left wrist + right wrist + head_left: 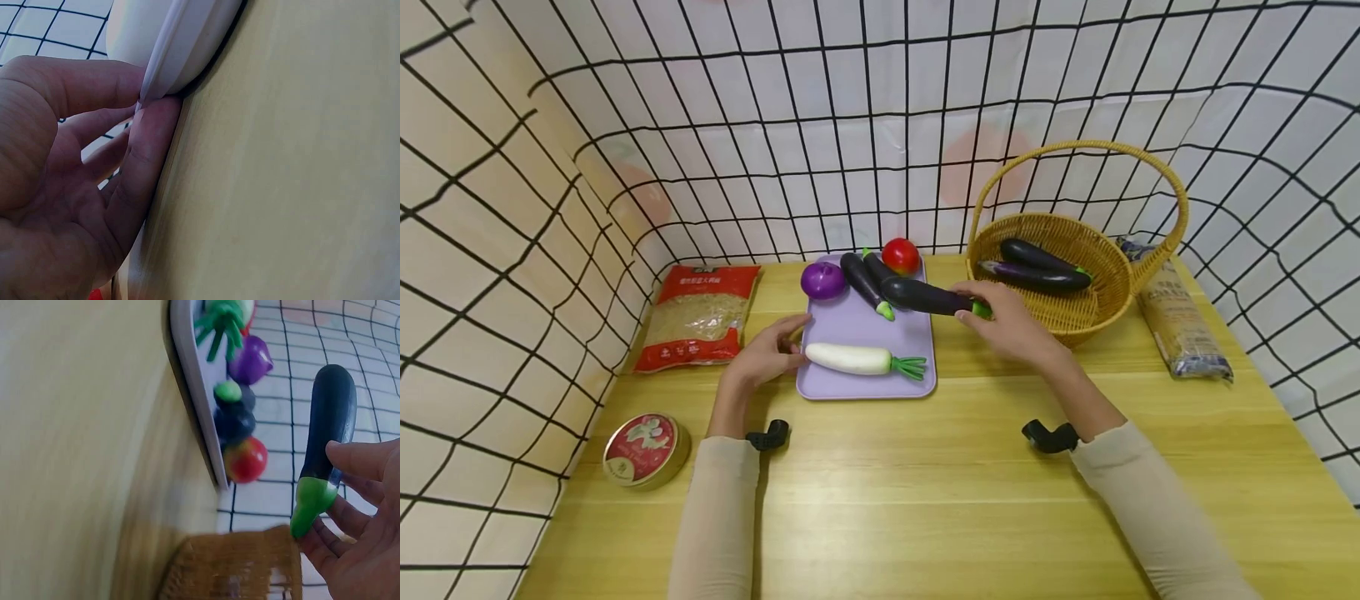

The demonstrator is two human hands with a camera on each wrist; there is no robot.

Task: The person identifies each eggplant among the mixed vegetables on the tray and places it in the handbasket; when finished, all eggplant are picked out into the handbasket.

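My right hand grips a dark eggplant by its green stem end, its other end reaching left over the lilac tray. In the right wrist view, the thumb lies along one side of this eggplant and the fingers curl behind. My left hand pinches the tray's left rim; the left wrist view has the thumb above the rim and a finger below. On the tray lie a white radish with green leaves, a purple onion, two eggplants and a red tomato.
A wicker basket with a tall handle stands at the right, holding two eggplants. Beside it lies a long packet. On the left are a red-and-clear bag and a round tin. Black wire grid surrounds the table.
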